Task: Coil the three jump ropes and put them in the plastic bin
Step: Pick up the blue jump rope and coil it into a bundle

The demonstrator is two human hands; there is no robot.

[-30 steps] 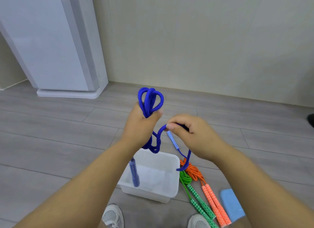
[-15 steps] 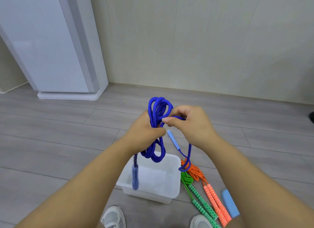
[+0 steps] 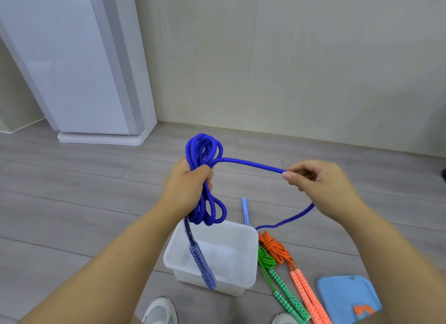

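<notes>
My left hand [image 3: 187,183] grips a bundle of blue jump rope [image 3: 205,152] loops; one patterned blue handle [image 3: 204,268] dangles from it over the white plastic bin [image 3: 251,263]. My right hand [image 3: 316,179] pinches a free strand of the same rope, stretched taut to the right of the bundle. The strand drops behind that hand to the second blue handle [image 3: 245,211], which hangs just beyond the bin. The bin on the floor holds nothing. To its right lie a coiled green jump rope [image 3: 266,261] and a coiled orange jump rope [image 3: 277,250], handles pointing toward me.
A light blue flat item [image 3: 347,297] lies on the grey plank floor right of the ropes. My shoes [image 3: 159,311] stand just in front of the bin. A tall white appliance [image 3: 79,70] stands at the left against the beige wall.
My right hand has moved away from the bundle to the right, drawing out a straight length of blue rope. My left hand keeps its hold on the loops.
</notes>
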